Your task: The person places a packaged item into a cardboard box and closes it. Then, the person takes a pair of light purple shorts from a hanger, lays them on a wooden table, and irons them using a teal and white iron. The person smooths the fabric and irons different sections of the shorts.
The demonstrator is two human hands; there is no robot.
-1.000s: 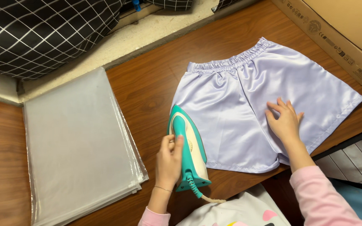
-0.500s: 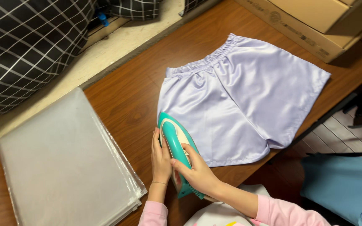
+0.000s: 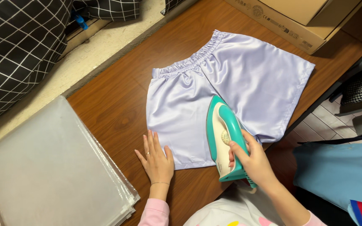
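Observation:
Pale lilac satin shorts [image 3: 231,79] with an elastic waistband lie flat on the brown wooden table [image 3: 114,104]. My right hand [image 3: 250,161] grips the handle of a teal and white iron [image 3: 223,134], which rests on the lower middle of the shorts. My left hand [image 3: 156,158] lies flat with fingers together, palm down, at the shorts' lower left corner, partly on the cloth and partly on the wood.
A stack of clear plastic bags [image 3: 51,167] lies at the table's left. A cardboard box [image 3: 298,21] stands at the back right. Black checked fabric [image 3: 17,46] fills the upper left. A blue garment [image 3: 340,175] hangs at the right.
The iron passed from my left hand to my right and moved right onto the shorts. My left hand let go and now presses flat at the shorts' lower left corner.

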